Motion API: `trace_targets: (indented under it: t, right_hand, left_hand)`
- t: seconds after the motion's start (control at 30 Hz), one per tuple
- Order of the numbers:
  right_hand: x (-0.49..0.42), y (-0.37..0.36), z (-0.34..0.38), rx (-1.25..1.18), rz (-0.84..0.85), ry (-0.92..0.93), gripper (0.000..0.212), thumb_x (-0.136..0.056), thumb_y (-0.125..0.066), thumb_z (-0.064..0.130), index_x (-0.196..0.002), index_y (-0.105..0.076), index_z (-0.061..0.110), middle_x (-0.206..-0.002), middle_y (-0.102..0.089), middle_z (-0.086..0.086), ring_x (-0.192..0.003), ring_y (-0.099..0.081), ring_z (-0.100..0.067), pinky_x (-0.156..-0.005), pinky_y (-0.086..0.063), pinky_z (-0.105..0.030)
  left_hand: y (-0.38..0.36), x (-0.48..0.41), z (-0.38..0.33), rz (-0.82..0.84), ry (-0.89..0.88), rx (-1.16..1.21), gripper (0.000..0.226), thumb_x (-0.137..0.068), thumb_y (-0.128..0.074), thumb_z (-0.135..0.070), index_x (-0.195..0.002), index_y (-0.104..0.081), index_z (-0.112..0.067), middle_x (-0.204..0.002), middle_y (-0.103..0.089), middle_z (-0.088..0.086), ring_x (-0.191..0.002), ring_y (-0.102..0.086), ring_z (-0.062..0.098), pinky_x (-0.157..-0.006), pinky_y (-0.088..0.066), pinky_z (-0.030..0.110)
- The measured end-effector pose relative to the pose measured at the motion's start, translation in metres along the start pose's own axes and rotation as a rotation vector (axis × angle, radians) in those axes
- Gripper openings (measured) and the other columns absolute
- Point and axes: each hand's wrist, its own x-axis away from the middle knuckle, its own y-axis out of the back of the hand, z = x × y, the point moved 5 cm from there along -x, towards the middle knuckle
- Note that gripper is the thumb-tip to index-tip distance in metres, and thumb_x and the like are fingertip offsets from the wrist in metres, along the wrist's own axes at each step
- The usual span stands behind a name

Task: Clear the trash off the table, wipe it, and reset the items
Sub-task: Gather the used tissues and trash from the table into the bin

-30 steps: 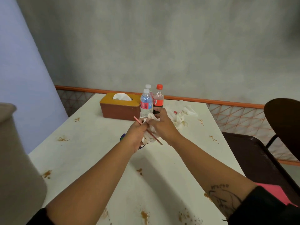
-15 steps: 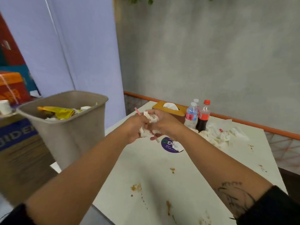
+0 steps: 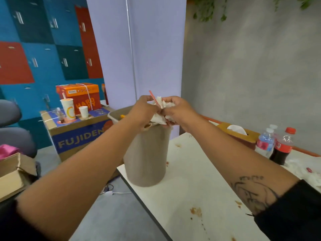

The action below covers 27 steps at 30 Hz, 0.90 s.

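A wad of crumpled white napkins (image 3: 160,110) with a red-striped straw (image 3: 153,98) sticking out is held between both my hands. My left hand (image 3: 143,108) grips it from the left and my right hand (image 3: 177,108) from the right. The wad hangs just above the open top of a grey-brown trash bin (image 3: 146,153), which stands at the table's left corner. The white table (image 3: 191,188) carries brown sauce stains.
A brown tissue box (image 3: 239,134), a water bottle (image 3: 264,143) and a cola bottle (image 3: 283,146) stand at the table's far right, with more white wrappers (image 3: 305,169) beside them. Cardboard boxes (image 3: 79,133) with cups on top stand on the floor to the left.
Both hands carried the napkin wad and straw leftward from over the table's middle to above the bin. The view swung left, so the bottles and tissue box now sit at the right.
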Motion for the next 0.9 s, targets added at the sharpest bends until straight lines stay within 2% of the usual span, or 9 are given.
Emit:
trace_targets:
  t: [0.17, 0.23, 0.33, 0.43, 0.53, 0.63, 0.7, 0.77, 0.9]
  right_hand:
    - [-0.055, -0.019, 0.004, 0.062, -0.121, 0.003, 0.044, -0.074, -0.072, 0.001, -0.113, -0.060, 0.014, -0.111, -0.063, -0.008, -0.090, -0.066, -0.030, -0.076, -0.058, -0.050]
    - [-0.075, -0.026, 0.001, 0.171, -0.180, 0.030, 0.045, -0.075, -0.071, 0.001, -0.116, -0.058, 0.014, -0.113, -0.059, -0.004, -0.098, -0.063, -0.028, -0.075, -0.058, -0.044]
    - [-0.092, -0.036, -0.006, 0.465, -0.173, 0.043, 0.049, -0.080, -0.066, 0.005, -0.125, -0.052, 0.016, -0.123, -0.054, -0.002, -0.095, -0.058, -0.020, -0.060, -0.050, -0.025]
    - [-0.099, -0.051, -0.017, 0.781, 0.008, -0.003, 0.060, -0.082, -0.068, 0.020, -0.137, -0.044, 0.015, -0.133, -0.051, -0.003, -0.114, -0.054, -0.023, -0.084, -0.048, -0.028]
    - [-0.100, -0.067, -0.029, 1.002, 0.237, -0.075, 0.045, -0.081, -0.068, 0.036, -0.121, -0.054, 0.022, -0.109, -0.062, 0.001, -0.100, -0.061, -0.024, -0.076, -0.049, -0.028]
    - [-0.096, -0.074, -0.042, 1.183, 0.372, -0.174, 0.052, -0.084, -0.059, 0.049, -0.132, -0.047, 0.030, -0.116, -0.061, 0.000, -0.100, -0.060, -0.023, -0.088, -0.048, -0.033]
    - [-0.092, -0.079, -0.047, 1.265, 0.459, -0.222, 0.052, -0.090, -0.052, 0.049, -0.137, -0.043, 0.027, -0.129, -0.055, -0.001, -0.110, -0.054, -0.022, -0.090, -0.040, -0.028]
    - [-0.087, -0.081, -0.050, 1.300, 0.525, -0.310, 0.049, -0.095, -0.046, 0.044, -0.138, -0.042, 0.021, -0.132, -0.051, -0.002, -0.113, -0.050, -0.021, -0.088, -0.034, -0.026]
    - [-0.090, -0.080, -0.050, 1.278, 0.484, -0.354, 0.046, -0.092, -0.051, 0.043, -0.131, -0.052, 0.018, -0.124, -0.059, -0.007, -0.108, -0.056, -0.023, -0.094, -0.044, -0.034]
  left_hand:
    - [0.038, -0.052, 0.000, -0.053, -0.073, -0.178, 0.051, -0.086, -0.063, -0.007, -0.131, -0.042, -0.017, -0.117, -0.060, 0.009, -0.096, -0.064, 0.026, -0.088, -0.054, 0.041]
    - [0.052, -0.074, 0.007, -0.045, -0.106, -0.284, 0.054, -0.087, -0.063, -0.008, -0.135, -0.039, -0.017, -0.124, -0.056, 0.008, -0.099, -0.061, 0.025, -0.087, -0.052, 0.036]
    - [0.066, -0.100, 0.022, -0.005, -0.142, -0.497, 0.067, -0.083, -0.069, -0.013, -0.140, -0.034, -0.016, -0.134, -0.049, 0.009, -0.116, -0.053, 0.026, -0.089, -0.041, 0.028]
    - [0.068, -0.116, 0.037, 0.075, -0.179, -0.725, 0.080, -0.077, -0.074, -0.015, -0.143, -0.029, -0.020, -0.141, -0.039, 0.011, -0.122, -0.046, 0.026, -0.084, -0.036, 0.025]
    - [0.059, -0.120, 0.045, 0.258, -0.256, -0.961, 0.076, -0.075, -0.075, -0.022, -0.140, -0.035, -0.020, -0.138, -0.041, 0.008, -0.122, -0.046, 0.026, -0.083, -0.034, 0.024]
    - [0.048, -0.115, 0.053, 0.508, -0.293, -1.144, 0.054, -0.078, -0.071, -0.020, -0.128, -0.053, -0.012, -0.127, -0.056, 0.006, -0.114, -0.054, 0.025, -0.085, -0.042, 0.026]
    - [0.047, -0.116, 0.064, 0.633, -0.252, -1.222, 0.046, -0.080, -0.069, -0.025, -0.123, -0.058, -0.015, -0.121, -0.062, 0.008, -0.109, -0.058, 0.025, -0.092, -0.047, 0.035]
    - [0.046, -0.115, 0.073, 0.754, -0.208, -1.283, 0.044, -0.085, -0.063, -0.031, -0.128, -0.055, -0.023, -0.124, -0.061, 0.002, -0.111, -0.056, 0.020, -0.095, -0.043, 0.030]
    - [0.045, -0.114, 0.074, 0.809, -0.212, -1.337, 0.051, -0.093, -0.053, -0.034, -0.142, -0.041, -0.026, -0.137, -0.051, -0.001, -0.122, -0.047, 0.019, -0.091, -0.031, 0.022]
